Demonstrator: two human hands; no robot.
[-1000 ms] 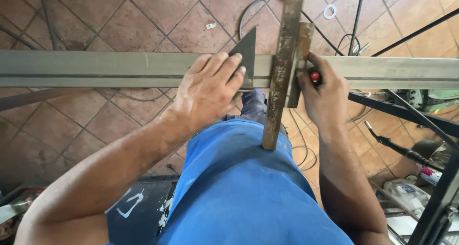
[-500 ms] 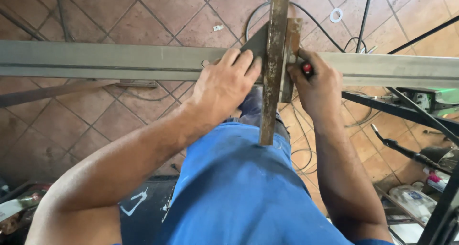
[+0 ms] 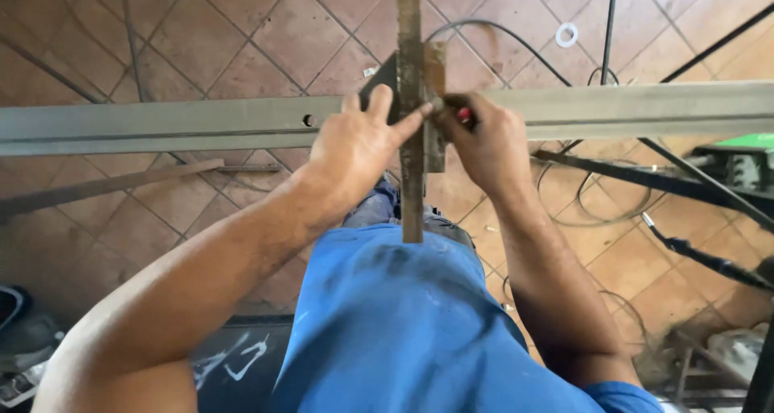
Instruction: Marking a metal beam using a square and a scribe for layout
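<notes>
Over terracotta floor tiles (image 3: 242,26) our left hand (image 3: 355,143) presses the rusty upright bar (image 3: 411,74) against the long horizontal rail (image 3: 161,123), right hand (image 3: 484,143) clamped on a red-tipped marker (image 3: 465,115); loosened fingers could let the bar slip askew.

Two hands (image 3: 359,143) (image 3: 484,143), two crossed steel bars (image 3: 161,124) (image 3: 411,99), one white ring (image 3: 567,34).

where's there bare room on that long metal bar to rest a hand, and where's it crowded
The long metal bar is bare left of the left hand, past its small hole, and again right of the right hand. The middle is crowded: both hands meet at the rusty upright strip and dark square.
</notes>
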